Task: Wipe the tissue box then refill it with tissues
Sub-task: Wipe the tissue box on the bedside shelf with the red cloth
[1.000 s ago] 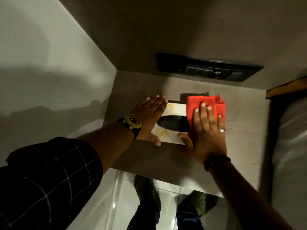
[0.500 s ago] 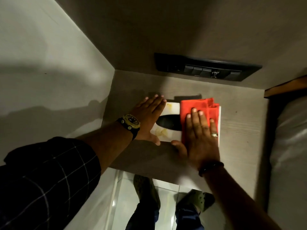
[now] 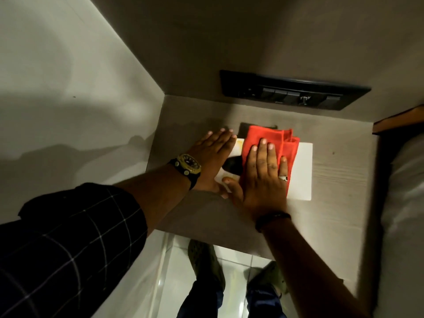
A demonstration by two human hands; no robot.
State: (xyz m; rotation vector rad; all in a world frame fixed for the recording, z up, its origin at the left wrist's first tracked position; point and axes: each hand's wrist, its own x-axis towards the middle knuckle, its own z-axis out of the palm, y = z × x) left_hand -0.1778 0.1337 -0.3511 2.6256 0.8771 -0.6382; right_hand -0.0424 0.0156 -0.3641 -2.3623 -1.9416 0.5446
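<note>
A white tissue box lies flat on a small wooden bedside shelf, its dark oval slot partly showing between my hands. My left hand rests flat with spread fingers on the box's left end, holding it down. My right hand presses a folded red cloth flat onto the middle of the box top, covering most of the slot. Yellowish stains show on the box near the left hand. No tissues are in view.
A black switch panel is mounted on the back wall just above the shelf. A plain wall closes the left side. A bed with white bedding lies to the right. My feet stand on pale floor tiles below the shelf's front edge.
My right hand has slid the red cloth leftward across the box top, from its right end to the middle, uncovering the white right part. The left hand has stayed in place.
</note>
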